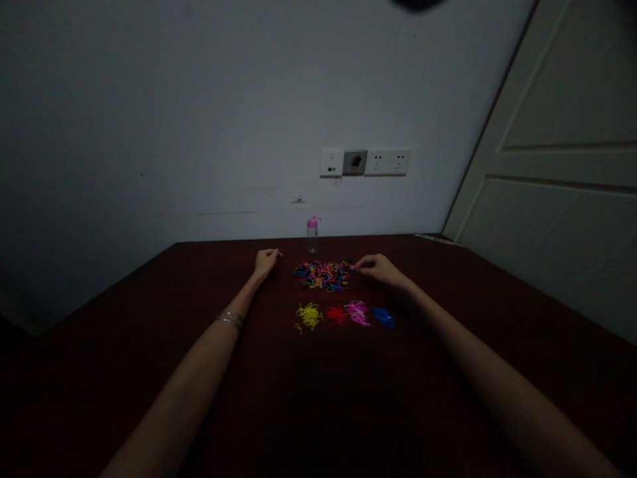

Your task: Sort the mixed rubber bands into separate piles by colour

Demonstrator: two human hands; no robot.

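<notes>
A mixed heap of small coloured rubber bands (324, 275) lies on the dark red-brown table. My right hand (379, 269) is at the heap's right edge, thumb and forefinger pinched on what looks like a pink rubber band (352, 267). To the left of the heap, my left hand (267, 261) rests on the table with its fingers curled in; whether anything is inside them is hidden. Nearer me lie four single-colour groups in a row: yellow bands (310, 316), red bands (337, 315), pink bands (357, 313) and blue bands (383, 317).
Behind the heap stands a clear bottle (312, 240) with a pink lid. The table (239, 411) backs onto a pale wall with a strip of sockets (382, 162). A panelled door (557, 166) is on the right, and a flat strip (438, 239) lies at the far right table edge.
</notes>
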